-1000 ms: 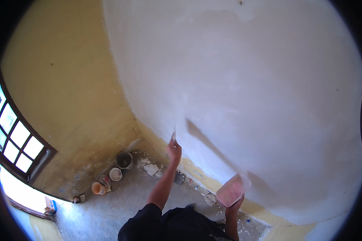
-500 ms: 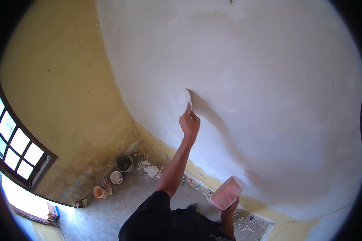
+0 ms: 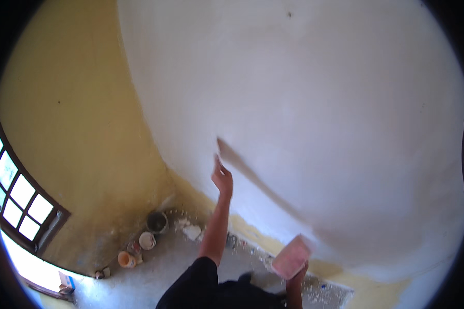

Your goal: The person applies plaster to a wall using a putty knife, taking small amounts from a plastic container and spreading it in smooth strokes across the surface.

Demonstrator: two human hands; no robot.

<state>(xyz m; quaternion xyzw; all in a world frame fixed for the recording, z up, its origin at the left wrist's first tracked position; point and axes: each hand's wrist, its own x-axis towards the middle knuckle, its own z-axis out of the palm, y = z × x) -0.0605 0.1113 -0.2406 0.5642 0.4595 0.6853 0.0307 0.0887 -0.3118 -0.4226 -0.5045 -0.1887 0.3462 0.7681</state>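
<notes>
My left hand (image 3: 221, 176) is raised near the white-coated wall (image 3: 304, 113), its fingers closed around a thin pale scraper (image 3: 216, 159), blurred by motion. The tool's shadow and that of the arm slant across the wall; whether the blade touches it I cannot tell. Lower right, my right hand (image 3: 298, 273) grips a rectangular translucent container (image 3: 291, 256) with pink inside, held up in front of the wall's yellow lower band.
A yellow wall (image 3: 72, 154) with a dark-framed window (image 3: 23, 191) is at left. By its foot stand a dark bucket (image 3: 157, 222), white tub (image 3: 147, 241), orange pot (image 3: 126, 259) and cardboard box (image 3: 66, 282). White debris (image 3: 192, 232) lies along the corner on the grey floor (image 3: 160, 278).
My left hand rose with the scraper half a second ago and has since dropped down and leftward. The container sits lower in view, and the room has shifted slightly downward in the picture.
</notes>
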